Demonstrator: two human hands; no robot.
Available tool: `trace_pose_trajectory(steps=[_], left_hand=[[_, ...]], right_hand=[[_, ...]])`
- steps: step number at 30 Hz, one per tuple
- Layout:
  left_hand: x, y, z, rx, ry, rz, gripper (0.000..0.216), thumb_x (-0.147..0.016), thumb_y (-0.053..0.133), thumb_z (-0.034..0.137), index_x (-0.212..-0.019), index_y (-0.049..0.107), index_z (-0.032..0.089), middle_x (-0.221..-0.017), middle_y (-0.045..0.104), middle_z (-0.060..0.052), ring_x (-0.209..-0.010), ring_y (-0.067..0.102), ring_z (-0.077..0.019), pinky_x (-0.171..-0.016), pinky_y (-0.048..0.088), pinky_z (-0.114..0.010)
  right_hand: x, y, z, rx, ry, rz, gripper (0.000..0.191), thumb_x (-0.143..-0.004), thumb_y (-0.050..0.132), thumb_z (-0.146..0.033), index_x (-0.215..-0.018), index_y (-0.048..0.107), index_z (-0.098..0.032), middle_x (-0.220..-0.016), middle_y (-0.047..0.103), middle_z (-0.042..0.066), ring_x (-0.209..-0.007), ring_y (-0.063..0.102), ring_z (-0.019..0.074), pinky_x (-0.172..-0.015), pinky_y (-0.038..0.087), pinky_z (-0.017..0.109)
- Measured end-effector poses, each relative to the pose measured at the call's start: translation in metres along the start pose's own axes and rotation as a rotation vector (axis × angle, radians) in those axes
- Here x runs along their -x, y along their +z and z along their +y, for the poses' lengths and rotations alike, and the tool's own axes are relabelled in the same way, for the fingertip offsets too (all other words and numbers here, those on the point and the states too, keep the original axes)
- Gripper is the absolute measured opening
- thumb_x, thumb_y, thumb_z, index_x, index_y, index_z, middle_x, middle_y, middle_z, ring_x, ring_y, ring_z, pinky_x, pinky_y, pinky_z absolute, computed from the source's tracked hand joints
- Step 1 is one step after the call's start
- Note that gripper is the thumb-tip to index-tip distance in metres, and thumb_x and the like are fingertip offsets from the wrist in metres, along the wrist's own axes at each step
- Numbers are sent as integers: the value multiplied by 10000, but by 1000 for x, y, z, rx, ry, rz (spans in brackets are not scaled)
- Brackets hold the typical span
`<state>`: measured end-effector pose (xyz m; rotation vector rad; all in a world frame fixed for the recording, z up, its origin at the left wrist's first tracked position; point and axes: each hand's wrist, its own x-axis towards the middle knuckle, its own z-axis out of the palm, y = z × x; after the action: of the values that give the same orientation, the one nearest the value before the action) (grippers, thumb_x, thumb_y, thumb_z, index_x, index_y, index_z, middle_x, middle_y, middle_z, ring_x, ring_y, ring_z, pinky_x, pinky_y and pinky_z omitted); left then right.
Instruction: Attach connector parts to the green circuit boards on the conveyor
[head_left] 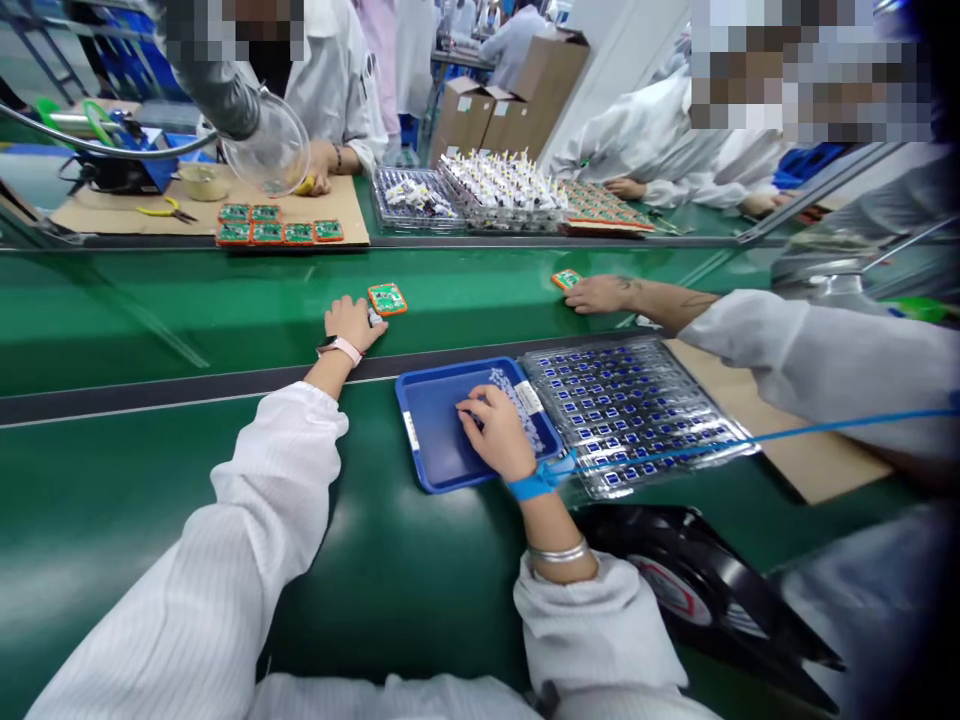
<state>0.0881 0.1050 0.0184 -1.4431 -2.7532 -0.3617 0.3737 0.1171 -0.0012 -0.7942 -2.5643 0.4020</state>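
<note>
On the green desk (150, 330), the left hand (351, 325) is curling loosely beside an orange-edged circuit board (387, 298), while the right hand (495, 432) is resting on a printed strip (517, 405) in a blue tray (403, 420); neither grip is clear.

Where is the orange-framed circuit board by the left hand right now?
In the head view, the orange-framed circuit board lies on the green conveyor belt at the fingertips of the left hand, just above the blue plastic tray.
</note>
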Motion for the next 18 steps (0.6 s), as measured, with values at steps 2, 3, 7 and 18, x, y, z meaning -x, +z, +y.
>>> trace_pose_trajectory(steps=[2,3,7,18], left_hand=[[0,0,-3,-25,-9,32,500,-758,516,540,-1042,579,132,-1134,524,-191,-1076,455,-356,-853,380,-430],[0,0,-6,-39,-15,43,486,-757,517,515,-1041,583,126,-1139,519,-195,-1075,452,-356,-849,379,-431],[-3,-6,-35,-80,-64,57,432,-746,510,375,-1050,586,78,-1157,505,-215,-1067,445,-352,-841,371,-427],[-7,-14,-54,-60,-163,106,574,-828,426,525,-1165,460,62,-1120,554,-231,-1076,483,-353,-899,331,-417]], right_hand=[[0,0,0,-1,-8,10,175,-845,481,-198,-874,654,-183,-998,534,109,-957,507,240,-837,444,419],[1,1,0,-2,-11,14,168,-844,484,-199,-859,651,-185,-994,534,109,-954,508,240,-833,446,419],[2,1,0,-21,-14,28,168,-849,476,-207,-805,635,-181,-985,533,110,-938,519,234,-826,452,418],[0,-5,5,-52,-36,119,134,-844,486,-239,-800,605,-196,-934,543,92,-920,539,224,-840,457,406]])
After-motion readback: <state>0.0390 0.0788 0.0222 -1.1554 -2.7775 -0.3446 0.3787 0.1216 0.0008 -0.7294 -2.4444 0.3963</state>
